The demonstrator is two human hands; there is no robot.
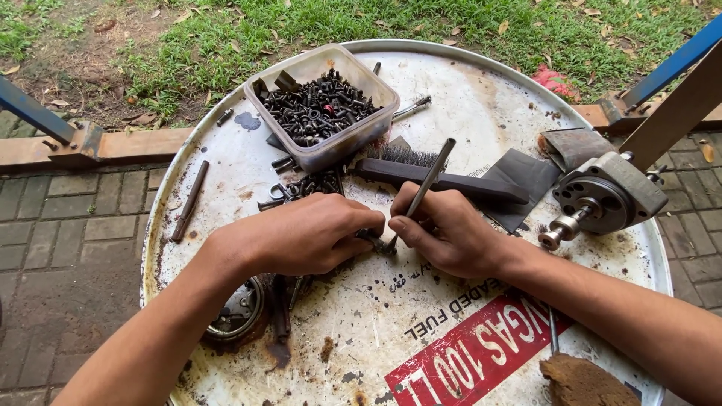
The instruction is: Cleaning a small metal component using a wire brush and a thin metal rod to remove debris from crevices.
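Near edge, at my wrists: I see bare white drum top (481, 98), with a brown lump (583, 382) cut off by the frame at bottom right.
Left hand: my left hand (304, 234) is curled shut over a small dark part (374, 240); most of that part is hidden.
Right hand: my right hand (444, 229) grips a thin metal rod (425, 186) like a pen, its tip down at the part between both hands.
Room to move: open patches lie left and below my hands.
Just beyond: a wire brush (429, 175) and loose screws (312, 184) crowd the way.
Right side: a grey pump body (605, 197) sits at the rim.
Far: a plastic tub of black screws (322, 105), then grass (421, 22).
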